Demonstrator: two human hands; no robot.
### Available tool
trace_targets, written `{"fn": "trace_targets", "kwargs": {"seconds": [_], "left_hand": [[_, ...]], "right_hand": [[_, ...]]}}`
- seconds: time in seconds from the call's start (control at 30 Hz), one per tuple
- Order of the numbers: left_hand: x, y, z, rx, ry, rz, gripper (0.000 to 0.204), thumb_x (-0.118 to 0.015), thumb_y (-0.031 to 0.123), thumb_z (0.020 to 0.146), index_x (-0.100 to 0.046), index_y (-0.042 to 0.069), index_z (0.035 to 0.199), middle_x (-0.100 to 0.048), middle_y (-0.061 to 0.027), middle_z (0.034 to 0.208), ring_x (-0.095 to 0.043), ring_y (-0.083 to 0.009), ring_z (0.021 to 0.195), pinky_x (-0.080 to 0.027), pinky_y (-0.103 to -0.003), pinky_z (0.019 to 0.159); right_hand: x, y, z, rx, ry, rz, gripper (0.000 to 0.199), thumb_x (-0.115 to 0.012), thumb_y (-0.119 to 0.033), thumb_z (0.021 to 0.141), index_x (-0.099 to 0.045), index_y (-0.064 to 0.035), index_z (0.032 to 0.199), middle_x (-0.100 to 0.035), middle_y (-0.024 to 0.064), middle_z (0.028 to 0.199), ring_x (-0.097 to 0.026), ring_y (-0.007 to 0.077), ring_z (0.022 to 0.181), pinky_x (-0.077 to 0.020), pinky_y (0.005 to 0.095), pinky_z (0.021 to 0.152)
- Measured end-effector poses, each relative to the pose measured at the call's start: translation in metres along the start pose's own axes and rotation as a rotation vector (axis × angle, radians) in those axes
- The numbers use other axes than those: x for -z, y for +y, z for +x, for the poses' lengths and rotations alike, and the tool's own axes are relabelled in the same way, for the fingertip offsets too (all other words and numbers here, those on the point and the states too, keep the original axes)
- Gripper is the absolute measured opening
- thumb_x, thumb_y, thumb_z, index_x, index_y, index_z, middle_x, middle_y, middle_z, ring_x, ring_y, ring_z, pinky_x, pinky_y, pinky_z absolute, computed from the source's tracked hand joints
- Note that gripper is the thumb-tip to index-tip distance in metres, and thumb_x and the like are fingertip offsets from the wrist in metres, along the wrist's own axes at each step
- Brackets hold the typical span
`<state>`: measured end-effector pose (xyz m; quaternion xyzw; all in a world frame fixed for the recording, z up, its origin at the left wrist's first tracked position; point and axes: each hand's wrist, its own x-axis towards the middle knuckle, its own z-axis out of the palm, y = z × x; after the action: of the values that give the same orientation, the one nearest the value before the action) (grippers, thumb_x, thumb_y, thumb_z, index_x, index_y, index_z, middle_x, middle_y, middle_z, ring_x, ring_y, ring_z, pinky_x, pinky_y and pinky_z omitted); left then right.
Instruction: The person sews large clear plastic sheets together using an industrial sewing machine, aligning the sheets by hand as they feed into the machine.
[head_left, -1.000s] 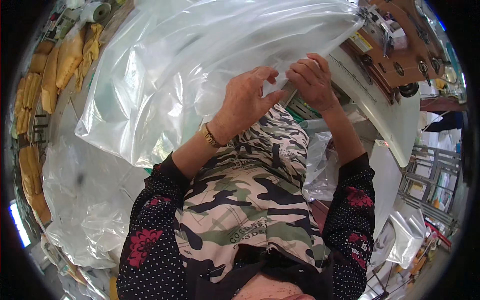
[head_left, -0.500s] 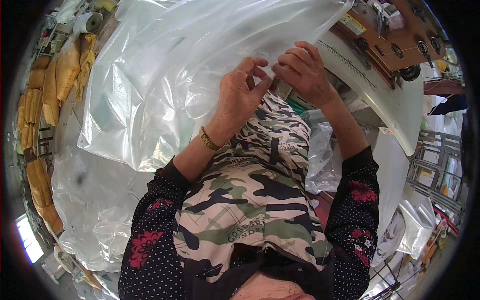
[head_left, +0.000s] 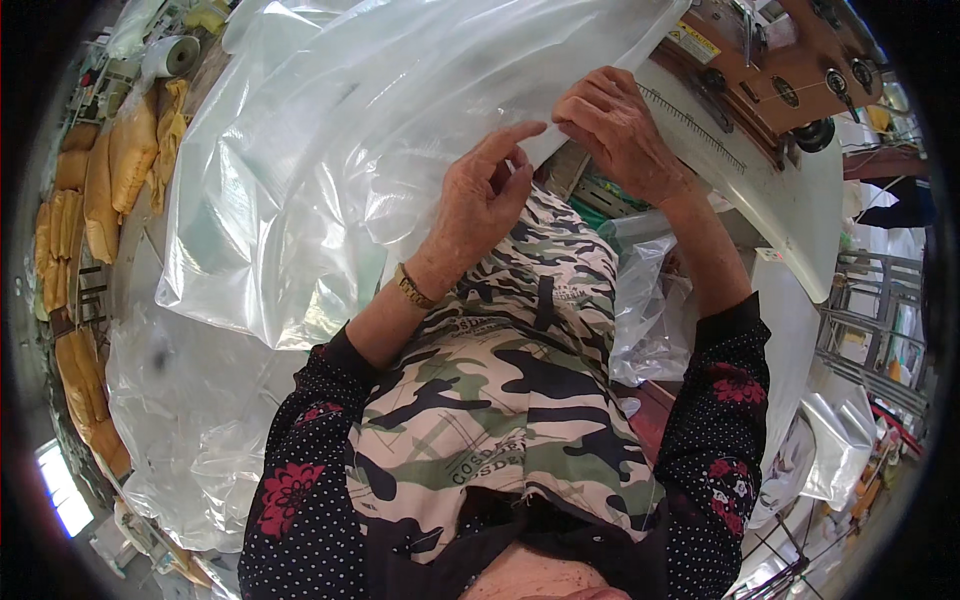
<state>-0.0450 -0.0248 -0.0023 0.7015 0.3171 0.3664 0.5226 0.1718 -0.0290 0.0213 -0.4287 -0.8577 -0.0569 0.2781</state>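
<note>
A large clear plastic sheet (head_left: 330, 150) spreads in loose, shiny folds across the work surface and down at my left. My right hand (head_left: 622, 135) is closed in a pinch on the near right edge of this sheet; the exact spot between its fingertips is hidden. Just left of it is my left hand (head_left: 480, 195), in front of the sheet. Its index finger reaches toward the right fingertips, with the thumb apart from it and the other fingers curled. Nothing shows between that thumb and index finger.
A brown sewing machine (head_left: 770, 80) with dials stands at the far right on a pale tabletop (head_left: 790, 240) bearing a ruler strip. More clear plastic (head_left: 650, 310) hangs by my right forearm. Yellow-brown bundles (head_left: 130, 150) line the left, near a white roll (head_left: 172, 55).
My right hand has moved slightly up and away from the left hand. The left index finger has straightened and its thumb has come apart from the right fingertips.
</note>
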Motion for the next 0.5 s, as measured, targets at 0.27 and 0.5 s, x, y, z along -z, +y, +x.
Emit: {"fn": "trace_targets", "kwargs": {"seconds": [0.27,0.5], "left_hand": [[-0.015,-0.003,0.010,-0.128,0.170,0.291,0.033,-0.076,0.008,0.076,-0.067,0.005,0.108,-0.051,-0.0073,0.071,-0.047,-0.0165,0.055,-0.042,-0.028,0.054],[-0.018,0.002,0.018,-0.258,0.212,0.372,0.013,-0.070,0.007,0.081,-0.070,0.006,0.094,-0.057,-0.0115,0.072,-0.058,-0.0264,0.061,-0.044,-0.035,0.054]], "right_hand": [[0.005,0.001,0.002,0.042,0.020,-0.008,0.015,-0.066,-0.015,0.083,-0.056,-0.0070,0.091,-0.059,0.0070,0.095,-0.054,0.0267,0.097,-0.0387,0.0410,0.093],[0.013,0.000,0.003,0.006,-0.006,-0.002,0.013,-0.066,-0.013,0.077,-0.055,-0.0080,0.082,-0.057,0.0042,0.090,-0.055,0.0234,0.094,-0.0376,0.0404,0.097]]}}
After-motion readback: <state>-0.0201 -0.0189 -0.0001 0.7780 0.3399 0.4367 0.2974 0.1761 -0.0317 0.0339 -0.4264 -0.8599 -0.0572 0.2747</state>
